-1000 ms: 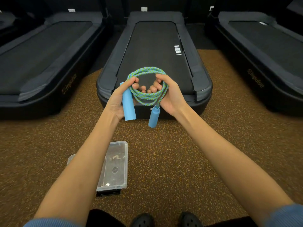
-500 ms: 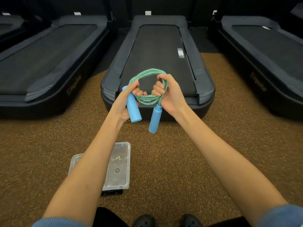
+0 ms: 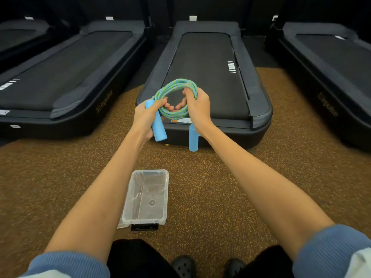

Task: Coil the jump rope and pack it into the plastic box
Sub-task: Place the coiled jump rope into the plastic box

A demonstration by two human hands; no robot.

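Rope coil (image 3: 176, 99) — between both hands' grip

Plastic box (image 3: 145, 199) on floor (image 3: 210, 177) before treadmill (image 3: 206, 77).

Treadmills (image 3: 208, 73) on speckled, perhaps rubber, floor (image 3: 200, 177)

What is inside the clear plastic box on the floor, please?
The plastic box holds no rope; only its bare bottom with a round moulded mark shows. The left forearm covers its left edge, so that strip cannot be seen.
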